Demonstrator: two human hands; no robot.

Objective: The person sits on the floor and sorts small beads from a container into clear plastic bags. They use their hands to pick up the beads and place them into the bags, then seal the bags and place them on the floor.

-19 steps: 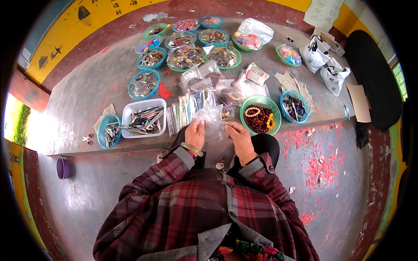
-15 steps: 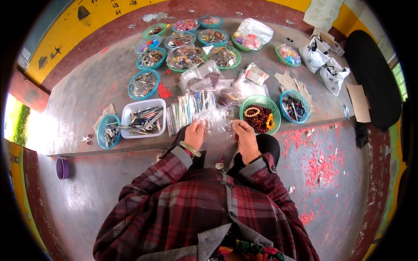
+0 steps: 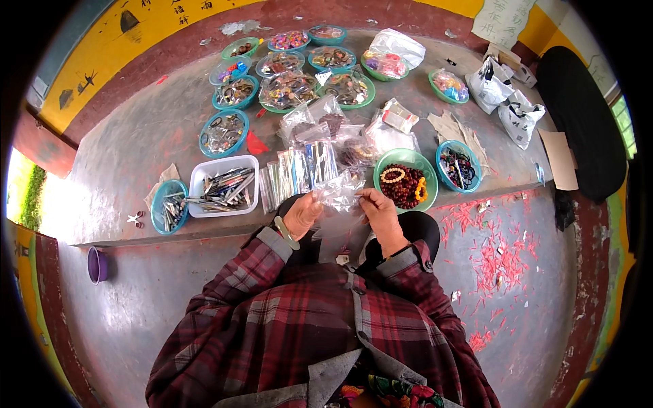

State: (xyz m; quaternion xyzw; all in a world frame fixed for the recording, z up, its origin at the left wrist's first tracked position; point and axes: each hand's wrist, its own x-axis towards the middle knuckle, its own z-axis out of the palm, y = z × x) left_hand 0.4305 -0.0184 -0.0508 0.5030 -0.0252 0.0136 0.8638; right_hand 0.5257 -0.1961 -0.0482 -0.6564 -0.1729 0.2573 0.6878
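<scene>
A clear plastic bag [image 3: 339, 197] hangs between my hands above my lap. My left hand [image 3: 300, 216] grips its left side, fingers closed. My right hand [image 3: 383, 216] pinches the opposite edge. Just beyond the bag lie packed bags of pens [image 3: 299, 166] in a row. To the right of them a green bowl [image 3: 430, 166] holds dark red bead strings with a pale bracelet and a yellow one. On the left stands a white plastic tub [image 3: 224, 211] full of loose pens.
A blue basket of pens [image 3: 170, 204] and scissors [image 3: 137, 218] lie at the left edge. A blue basket of dark cords [image 3: 460, 166] sits right of the bowl. Several covered bowls [image 3: 288, 90] fill the back. White bags [image 3: 522, 117] stand at right; red scraps [image 3: 500, 262] litter the floor.
My hands have come closer together, the left one shifting right and the right one slightly left. The clear bag between them is more bunched and hangs lower.
</scene>
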